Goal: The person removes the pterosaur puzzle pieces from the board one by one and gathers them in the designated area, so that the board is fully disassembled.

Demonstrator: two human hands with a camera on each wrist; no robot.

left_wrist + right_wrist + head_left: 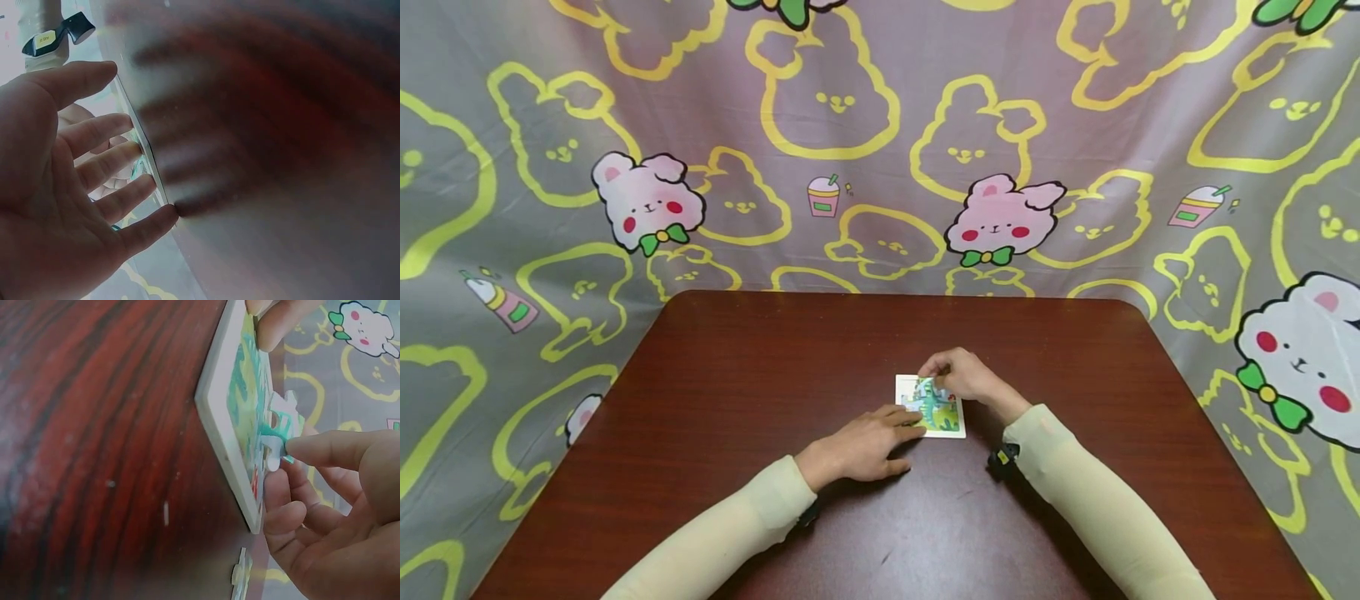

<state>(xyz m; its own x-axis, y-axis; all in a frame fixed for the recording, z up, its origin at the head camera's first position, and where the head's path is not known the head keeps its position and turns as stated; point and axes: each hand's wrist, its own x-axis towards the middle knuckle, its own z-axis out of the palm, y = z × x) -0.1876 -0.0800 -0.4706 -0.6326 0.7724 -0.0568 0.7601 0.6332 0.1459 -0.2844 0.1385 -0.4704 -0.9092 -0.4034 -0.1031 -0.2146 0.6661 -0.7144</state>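
Observation:
A small square jigsaw puzzle (946, 434) with a white border and a green dinosaur picture lies on the table. My left hand (868, 443) rests at its left side, fingers spread and mostly straight, with fingertips over the picture. At the far edge, my right hand (966, 375) pinches a puzzle piece (287, 415) between thumb and fingers. That piece is white and green and stands tilted up from the board (215, 422) in the right wrist view. The left wrist view shows my left fingers (112, 165) straight along the board's edge.
The dark red-brown table (775, 358) has rounded far corners. A patterned curtain (880, 183) hangs around its back and sides. A small pale piece (240, 575) lies past the board's corner in the right wrist view. A black wrist camera (1002, 460) sits under the right sleeve.

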